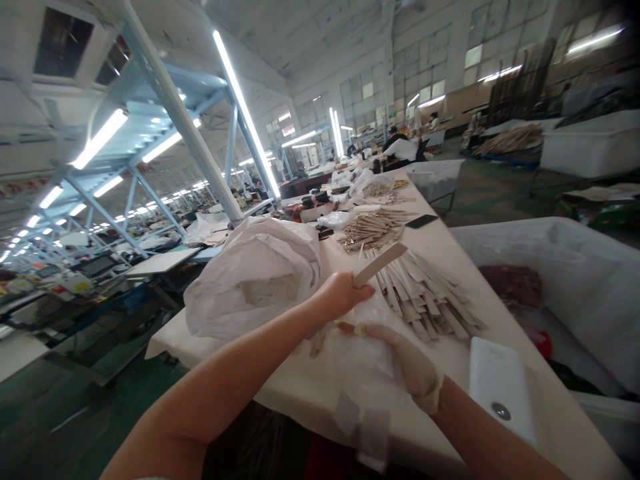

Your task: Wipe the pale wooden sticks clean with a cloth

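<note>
My left hand (pixel 341 293) is closed around a flat beige strip (pixel 381 262), which points up and to the right. Below it, my right hand (pixel 413 363) wears a pale glove with bare fingertips showing. Its fingers are bent against a clear plastic bag (pixel 363 363) that hangs over the table's near edge. A fanned pile of similar beige strips (pixel 425 293) lies on the table just beyond my right hand. To the left of my left hand sits a large, crumpled white sack (pixel 260 273) with its mouth open.
More strips with metal ends (pixel 373 228) lie farther along the cream tabletop (pixel 335 257), near a dark phone-like slab (pixel 421 221). A white box-shaped device (pixel 501 387) stands at the right edge. Beyond that edge is a large white bin (pixel 590 287). Other people work far back.
</note>
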`<state>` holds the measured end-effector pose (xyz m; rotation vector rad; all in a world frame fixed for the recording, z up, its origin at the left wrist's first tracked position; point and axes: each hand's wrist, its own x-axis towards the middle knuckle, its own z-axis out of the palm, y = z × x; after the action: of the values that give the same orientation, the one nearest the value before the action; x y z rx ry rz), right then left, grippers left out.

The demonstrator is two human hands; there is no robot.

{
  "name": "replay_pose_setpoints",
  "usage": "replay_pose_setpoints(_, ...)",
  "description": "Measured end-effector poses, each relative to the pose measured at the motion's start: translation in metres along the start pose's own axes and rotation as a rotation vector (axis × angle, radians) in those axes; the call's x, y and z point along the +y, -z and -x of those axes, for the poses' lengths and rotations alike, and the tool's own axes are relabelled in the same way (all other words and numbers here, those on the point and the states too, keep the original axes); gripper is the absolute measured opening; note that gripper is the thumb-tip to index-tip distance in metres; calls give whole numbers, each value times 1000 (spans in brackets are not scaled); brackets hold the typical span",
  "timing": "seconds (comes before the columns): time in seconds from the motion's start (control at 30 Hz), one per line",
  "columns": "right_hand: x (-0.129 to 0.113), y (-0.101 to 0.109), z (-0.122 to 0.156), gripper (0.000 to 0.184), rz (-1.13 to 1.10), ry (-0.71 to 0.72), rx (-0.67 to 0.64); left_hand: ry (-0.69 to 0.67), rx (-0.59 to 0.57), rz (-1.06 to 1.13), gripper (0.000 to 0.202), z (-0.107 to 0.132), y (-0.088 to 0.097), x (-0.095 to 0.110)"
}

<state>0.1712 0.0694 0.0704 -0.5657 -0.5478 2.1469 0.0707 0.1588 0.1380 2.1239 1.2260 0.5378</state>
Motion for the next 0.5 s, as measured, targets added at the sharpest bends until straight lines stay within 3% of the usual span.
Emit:
replay_pose_setpoints(0.07,6,6,6,22,-95,-60,-31,20,-14,3,27,3,-4,-1)
replay_pose_setpoints(0.17,13,10,11,18,-150,17,-36,52,-28,51,26,5,-9,-4)
replay_pose_setpoints(0.23,18,10,15,16,-35,45,10,70,-53,113,24,6,-12,-6)
replay_pose_setpoints(0.33,22,9,23,12,201,-31,44,145,-89,216,26,6,-21,-10)
replay_pose_setpoints(0.5,24,12,37,11,273,-24,34,278,-54,324,28,3,-42,-22)
